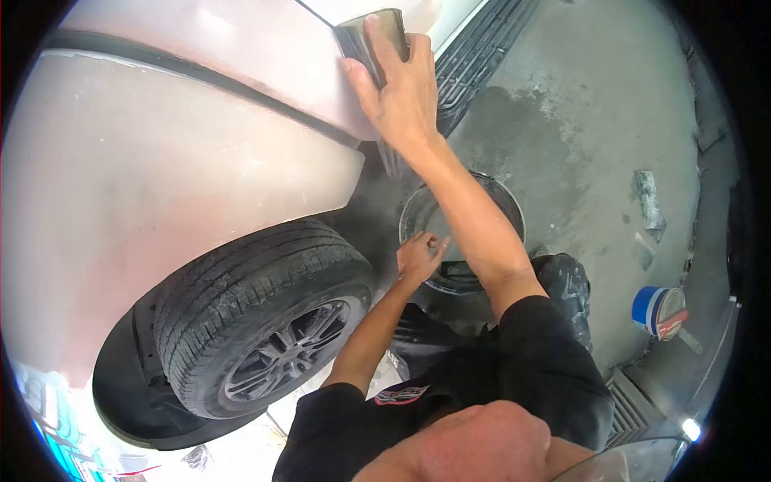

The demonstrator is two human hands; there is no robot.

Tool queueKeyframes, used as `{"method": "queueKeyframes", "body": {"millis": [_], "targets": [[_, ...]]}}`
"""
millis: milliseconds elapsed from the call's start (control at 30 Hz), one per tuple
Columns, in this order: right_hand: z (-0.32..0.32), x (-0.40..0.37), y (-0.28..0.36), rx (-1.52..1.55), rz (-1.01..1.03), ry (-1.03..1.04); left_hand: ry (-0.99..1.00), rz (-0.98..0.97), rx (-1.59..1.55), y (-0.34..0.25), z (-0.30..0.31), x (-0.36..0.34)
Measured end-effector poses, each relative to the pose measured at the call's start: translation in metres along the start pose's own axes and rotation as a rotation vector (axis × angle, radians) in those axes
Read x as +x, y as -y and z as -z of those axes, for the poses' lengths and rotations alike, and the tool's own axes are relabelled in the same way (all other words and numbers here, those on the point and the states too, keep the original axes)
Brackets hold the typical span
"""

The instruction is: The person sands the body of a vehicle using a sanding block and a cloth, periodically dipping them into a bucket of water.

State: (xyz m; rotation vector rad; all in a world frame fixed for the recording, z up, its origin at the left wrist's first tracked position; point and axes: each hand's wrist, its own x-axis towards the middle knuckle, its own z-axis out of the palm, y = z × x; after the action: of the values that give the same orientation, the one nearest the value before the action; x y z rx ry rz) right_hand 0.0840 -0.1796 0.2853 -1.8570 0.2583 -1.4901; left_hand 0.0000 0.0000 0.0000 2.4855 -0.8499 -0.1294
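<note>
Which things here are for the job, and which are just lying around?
For the job:
dark block, in the right hand
pale car panel, where the block is held
round bucket, probably; the left hand is over it

Seemingly just lying around:
blue-and-white tub
greyish strip on the floor

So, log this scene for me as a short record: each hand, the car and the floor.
Right hand: gripping a dark block against the pale door panel
Left hand: fingers curled, seen over the round bucket; whether it holds anything is unclear
Car wheel: black tyre, spoked rim
Floor: grey, darker patches; blue-and-white tub at right
</note>
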Motion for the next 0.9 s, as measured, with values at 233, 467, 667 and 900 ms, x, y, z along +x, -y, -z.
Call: {"method": "queueKeyframes", "body": {"millis": [233, 467, 667, 900], "targets": [[0.009, 0.060, -0.003, -0.054, -0.469, 0.061, 0.077, 0.048, 0.056, 0.008, 0.015, -0.039], [-0.007, 0.019, -0.010, -0.027, 0.031, -0.059, 0.000, -0.014, 0.018, 0.006, -0.001, -0.006], [-0.013, 0.004, -0.001, 0.019, 0.011, -0.077, -0.030, -0.063, 0.095, 0.006, -0.005, -0.003], [0.010, 0.069, -0.009, 0.095, -0.268, 0.119, -0.011, 0.031, -0.008, 0.002, 0.002, -0.006]]}}
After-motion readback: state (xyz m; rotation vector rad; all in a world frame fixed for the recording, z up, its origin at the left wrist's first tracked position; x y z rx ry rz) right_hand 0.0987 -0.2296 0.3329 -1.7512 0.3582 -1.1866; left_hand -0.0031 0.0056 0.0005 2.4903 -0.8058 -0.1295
